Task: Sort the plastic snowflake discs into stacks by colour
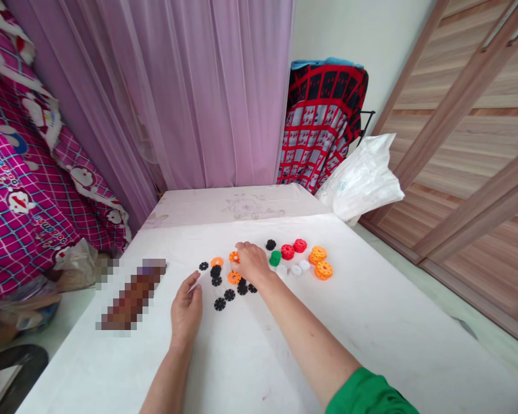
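Note:
Notched plastic snowflake discs lie on the white-covered table (371,345). My right hand (251,261) is at the middle of the group, its fingertips closed on the edge of an orange snowflake disc (233,257). Another orange disc (234,278) is just below those fingers, among several black discs (229,295). My left hand (186,310) rests to the left of the group with thumb and fingers apart, holding nothing. Nearest to it are a small black disc (204,266) and a black disc (220,304). A third orange disc (217,262) lies farther back.
Right of my hands sit green discs (275,258), red stacks (287,252), white discs (296,269), orange stacks (323,270) and a black stack (270,245). A blurred-out brown object (129,296) is at left. A white plastic bag (362,178) stands at the table's far right corner.

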Tool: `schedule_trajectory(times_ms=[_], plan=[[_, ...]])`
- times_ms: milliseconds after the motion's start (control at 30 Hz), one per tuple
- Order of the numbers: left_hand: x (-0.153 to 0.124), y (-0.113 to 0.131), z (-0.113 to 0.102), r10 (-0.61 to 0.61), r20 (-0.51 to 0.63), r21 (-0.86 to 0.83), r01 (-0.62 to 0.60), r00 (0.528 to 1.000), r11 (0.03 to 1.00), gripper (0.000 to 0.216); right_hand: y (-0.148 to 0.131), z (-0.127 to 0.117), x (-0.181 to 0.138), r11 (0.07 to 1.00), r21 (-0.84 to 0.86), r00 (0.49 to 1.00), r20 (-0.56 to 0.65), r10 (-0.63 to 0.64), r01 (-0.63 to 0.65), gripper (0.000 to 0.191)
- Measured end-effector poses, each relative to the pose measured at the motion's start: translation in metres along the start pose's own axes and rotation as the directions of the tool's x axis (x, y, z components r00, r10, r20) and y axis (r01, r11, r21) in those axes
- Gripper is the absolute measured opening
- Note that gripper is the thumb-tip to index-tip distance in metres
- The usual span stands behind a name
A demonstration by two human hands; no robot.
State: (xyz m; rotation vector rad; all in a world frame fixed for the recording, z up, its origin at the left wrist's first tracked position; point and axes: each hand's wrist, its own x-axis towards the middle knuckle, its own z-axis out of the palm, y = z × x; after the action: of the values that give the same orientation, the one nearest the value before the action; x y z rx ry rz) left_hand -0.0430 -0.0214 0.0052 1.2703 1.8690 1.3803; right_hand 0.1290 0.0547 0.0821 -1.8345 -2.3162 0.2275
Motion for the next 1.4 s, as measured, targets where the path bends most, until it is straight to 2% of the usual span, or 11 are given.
schedule_trajectory(times_ms=[100, 200, 300, 367, 500, 833, 1033, 1133, 1200, 1300, 1400], plan=[[-0.001, 0.004, -0.001, -0.031, 0.001, 0.004, 0.031, 1.000, 1.000, 0.041, 0.036, -0.023, -0.028, 0.996, 0.062, 0.990, -0.126, 0.064, -0.056, 0.040], [-0.002, 0.008, -0.001, -0.050, 0.005, 0.014, 0.050, 0.999, 0.999, 0.041, 0.090, -0.043, -0.059, 0.975, 0.088, 0.956, -0.197, 0.219, -0.205, 0.036], [-0.002, 0.011, -0.001, -0.044, -0.001, 0.033, 0.044, 0.999, 0.998, 0.041, 0.146, -0.052, -0.083, 0.926, 0.045, 0.907, -0.188, 0.376, -0.375, 0.031], [-0.002, 0.012, -0.002, -0.037, -0.011, 0.043, 0.037, 0.999, 0.998, 0.041, 0.172, -0.053, -0.093, 0.915, 0.000, 0.900, -0.181, 0.397, -0.403, 0.029], [-0.002, 0.013, -0.003, -0.032, -0.031, 0.072, 0.034, 0.999, 0.997, 0.041, 0.192, -0.051, -0.101, 0.917, -0.075, 0.917, -0.108, 0.383, -0.392, 0.031], [-0.002, 0.016, -0.003, -0.027, -0.034, 0.114, 0.031, 0.999, 0.993, 0.040, 0.187, -0.042, -0.103, 0.927, -0.088, 0.930, -0.090, 0.356, -0.364, 0.031], [-0.002, 0.015, -0.002, -0.041, -0.038, 0.080, 0.044, 0.998, 0.996, 0.039, 0.177, -0.060, -0.101, 0.942, -0.090, 0.938, -0.157, 0.308, -0.324, 0.022], [-0.002, 0.012, -0.001, -0.043, -0.051, 0.038, 0.045, 0.998, 0.998, 0.037, 0.146, -0.067, -0.084, 0.972, -0.062, 0.961, -0.180, 0.211, -0.225, 0.020], [-0.001, 0.009, 0.000, -0.047, -0.063, 0.005, 0.048, 0.997, 0.999, 0.036, 0.115, -0.062, -0.066, 0.994, -0.035, 0.986, -0.136, 0.094, -0.100, 0.021], [0.000, 0.003, 0.001, -0.049, -0.077, -0.032, 0.047, 0.996, 0.998, 0.035, 0.064, -0.037, -0.034, 0.991, 0.025, 0.991, -0.038, -0.127, 0.128, 0.022], [0.001, -0.001, 0.002, -0.036, -0.076, -0.066, 0.031, 0.996, 0.997, 0.035, 0.023, -0.005, -0.004, 0.967, 0.069, 0.969, 0.013, -0.248, 0.247, 0.029]])
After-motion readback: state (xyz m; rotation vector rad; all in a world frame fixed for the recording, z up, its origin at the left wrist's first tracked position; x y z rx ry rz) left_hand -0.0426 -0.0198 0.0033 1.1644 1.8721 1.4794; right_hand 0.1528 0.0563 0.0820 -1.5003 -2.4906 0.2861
